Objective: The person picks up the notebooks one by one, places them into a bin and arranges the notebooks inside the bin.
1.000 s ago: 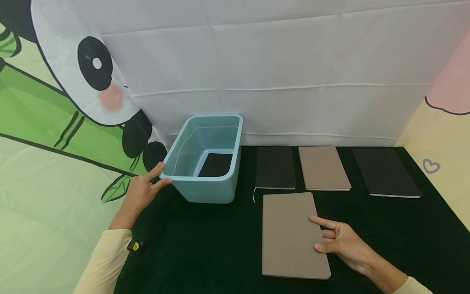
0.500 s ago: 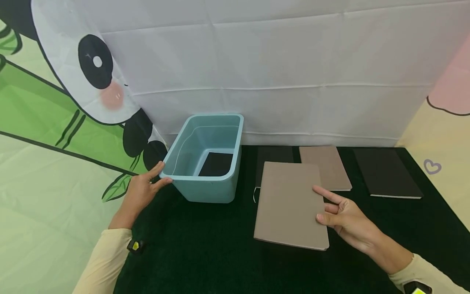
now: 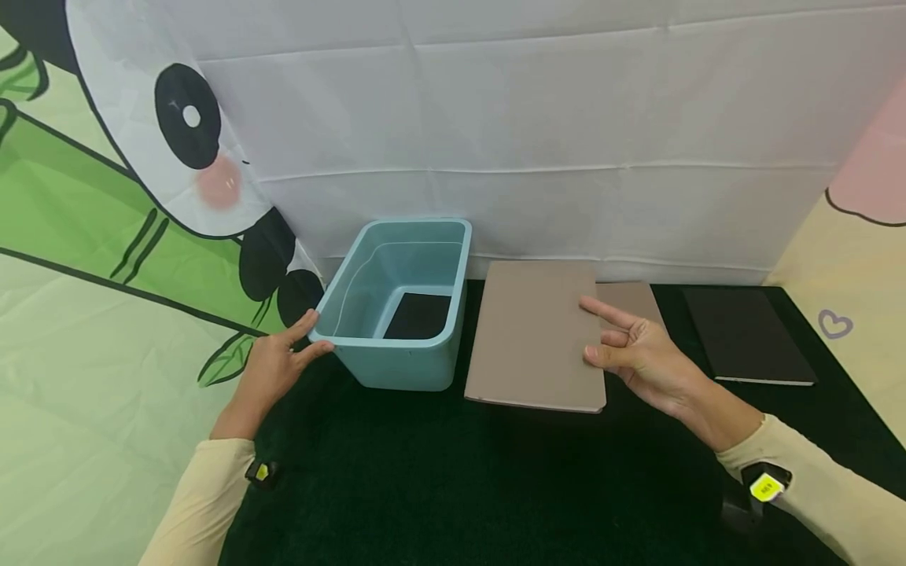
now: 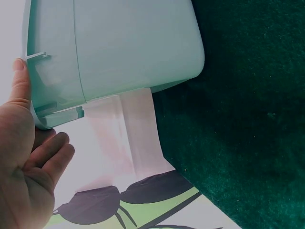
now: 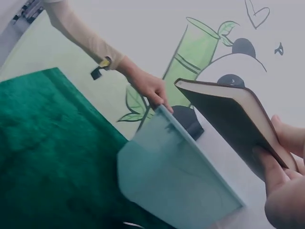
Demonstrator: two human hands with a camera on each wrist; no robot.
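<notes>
My left hand (image 3: 272, 369) holds the near left corner of a light blue plastic tub (image 3: 392, 365), with thumb and fingers on its rim. In the left wrist view the thumb lies on one side of the tub's edge and the fingers on the other. A black notebook (image 3: 419, 316) lies on the tub's floor. Off the table, just right of the tub, is a tan notebook (image 3: 534, 338); my right hand (image 3: 647, 362) pinches its right edge between thumb and fingers. The right wrist view shows this notebook (image 5: 224, 114) tilted, its pages and dark-looking underside visible.
Behind the raised notebook a second tan notebook (image 3: 637, 297) lies partly covered. Further right is a black notebook (image 3: 750, 334). Dark green cloth (image 3: 425, 479) covers the table. A white printed curtain (image 3: 538, 141) hangs along the back.
The tan notebook has risen off the cloth and travelled away from me and slightly left with my right hand. It now hides the black notebook behind it. My left hand has stayed on the tub.
</notes>
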